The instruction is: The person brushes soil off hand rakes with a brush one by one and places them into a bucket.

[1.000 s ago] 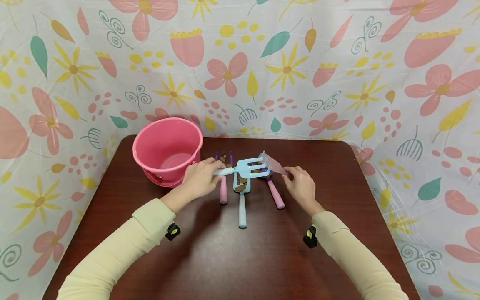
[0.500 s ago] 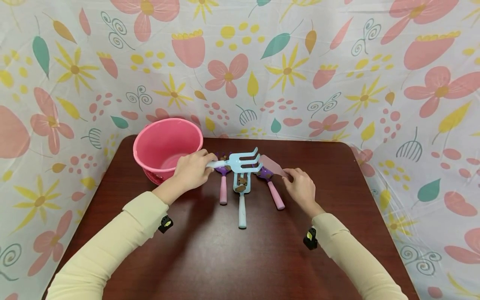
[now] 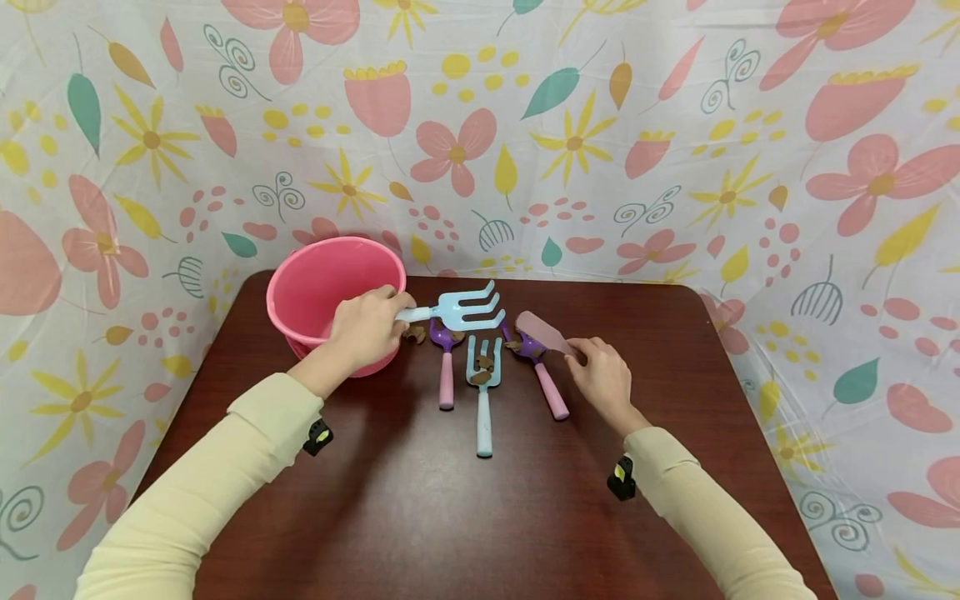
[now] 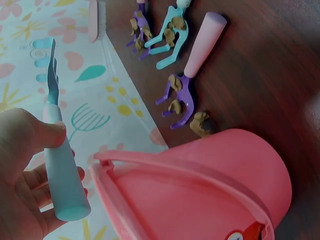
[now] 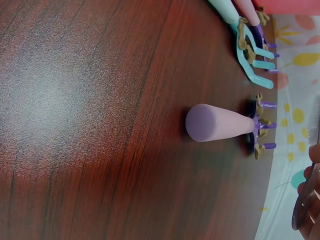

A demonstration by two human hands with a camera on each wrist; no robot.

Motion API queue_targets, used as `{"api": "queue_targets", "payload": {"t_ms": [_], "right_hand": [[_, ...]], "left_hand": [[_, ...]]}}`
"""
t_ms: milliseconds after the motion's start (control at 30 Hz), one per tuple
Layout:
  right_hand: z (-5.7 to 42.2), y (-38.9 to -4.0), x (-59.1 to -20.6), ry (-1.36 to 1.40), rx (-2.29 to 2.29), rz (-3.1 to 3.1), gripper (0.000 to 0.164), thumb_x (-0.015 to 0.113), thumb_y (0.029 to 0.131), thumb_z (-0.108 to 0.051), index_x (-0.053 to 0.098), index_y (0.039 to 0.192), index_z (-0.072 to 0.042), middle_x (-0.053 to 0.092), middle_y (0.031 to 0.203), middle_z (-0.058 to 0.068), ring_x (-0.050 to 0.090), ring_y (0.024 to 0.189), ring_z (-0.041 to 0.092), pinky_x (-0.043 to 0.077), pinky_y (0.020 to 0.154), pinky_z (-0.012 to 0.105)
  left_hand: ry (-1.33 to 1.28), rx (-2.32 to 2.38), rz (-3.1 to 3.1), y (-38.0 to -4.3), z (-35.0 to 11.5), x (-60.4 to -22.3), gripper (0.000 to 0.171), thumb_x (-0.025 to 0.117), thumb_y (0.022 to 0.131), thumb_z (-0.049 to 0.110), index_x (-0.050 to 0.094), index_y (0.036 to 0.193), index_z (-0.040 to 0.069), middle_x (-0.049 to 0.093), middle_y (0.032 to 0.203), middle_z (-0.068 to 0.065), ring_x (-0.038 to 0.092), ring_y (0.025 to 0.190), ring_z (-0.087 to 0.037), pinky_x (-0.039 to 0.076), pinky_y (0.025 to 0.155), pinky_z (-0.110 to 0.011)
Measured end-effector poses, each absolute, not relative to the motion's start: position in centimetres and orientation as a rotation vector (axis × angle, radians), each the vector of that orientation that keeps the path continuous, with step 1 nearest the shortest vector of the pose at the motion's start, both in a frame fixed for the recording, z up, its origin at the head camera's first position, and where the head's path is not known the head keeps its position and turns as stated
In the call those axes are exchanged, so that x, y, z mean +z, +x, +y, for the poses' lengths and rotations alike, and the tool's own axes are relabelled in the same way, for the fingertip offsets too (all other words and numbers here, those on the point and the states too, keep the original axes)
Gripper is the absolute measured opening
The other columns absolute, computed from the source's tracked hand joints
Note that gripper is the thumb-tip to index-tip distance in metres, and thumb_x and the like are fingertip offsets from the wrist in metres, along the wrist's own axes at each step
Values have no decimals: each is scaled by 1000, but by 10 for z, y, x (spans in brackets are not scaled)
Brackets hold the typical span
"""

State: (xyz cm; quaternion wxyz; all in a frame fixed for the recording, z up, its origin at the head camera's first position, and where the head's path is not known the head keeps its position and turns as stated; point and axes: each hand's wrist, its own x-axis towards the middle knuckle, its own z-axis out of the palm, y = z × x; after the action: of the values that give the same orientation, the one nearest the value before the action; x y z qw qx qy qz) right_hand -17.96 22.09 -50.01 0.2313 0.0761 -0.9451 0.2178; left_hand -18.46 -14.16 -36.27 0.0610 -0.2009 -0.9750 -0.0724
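My left hand grips the handle of a light blue hand rake, held in the air in front of the bucket's right side with tines pointing right. The left wrist view shows the thumb along the rake's handle. My right hand holds a pink brush at one end, above the right-hand purple rake. On the table lie this pink-handled purple rake, a second light blue rake and another purple rake. Brown clumps sit on their tines.
A pink bucket stands at the back left of the dark wooden table. Another brown clump lies beside it. A flower-print cloth hangs behind the table and along both sides.
My left hand has moved left and slightly back with the light blue rake, to the bucket's side. The right hand and the brush have hardly moved.
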Motion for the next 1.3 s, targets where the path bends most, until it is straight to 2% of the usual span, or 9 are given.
{"api": "queue_targets", "payload": {"t_ms": [333, 1000, 1300], "right_hand": [[221, -178, -500, 210, 606, -2608, 23, 71, 77, -17, 71, 99, -13, 66, 90, 6, 61, 77, 27, 48, 59, 46], [223, -176, -502, 208, 607, -2613, 24, 72, 76, -17, 71, 99, -14, 66, 91, 6, 62, 77, 27, 48, 58, 46], [224, -176, -503, 214, 605, -2602, 23, 72, 76, -16, 71, 99, -12, 66, 90, 6, 61, 75, 27, 48, 57, 45]], "left_hand": [[-531, -215, -2965, -193, -156, -352, 31, 65, 80, 19, 62, 111, 18, 57, 87, -5, 57, 71, -22, 48, 51, -38], [-337, -209, -3063, -208, -194, -340, 33, 65, 82, 20, 59, 114, 16, 56, 93, -9, 51, 70, -26, 46, 55, -39], [-292, -157, -3056, -211, -211, -336, 33, 63, 82, 18, 58, 114, 14, 57, 97, -12, 54, 82, -29, 48, 65, -47]]}}
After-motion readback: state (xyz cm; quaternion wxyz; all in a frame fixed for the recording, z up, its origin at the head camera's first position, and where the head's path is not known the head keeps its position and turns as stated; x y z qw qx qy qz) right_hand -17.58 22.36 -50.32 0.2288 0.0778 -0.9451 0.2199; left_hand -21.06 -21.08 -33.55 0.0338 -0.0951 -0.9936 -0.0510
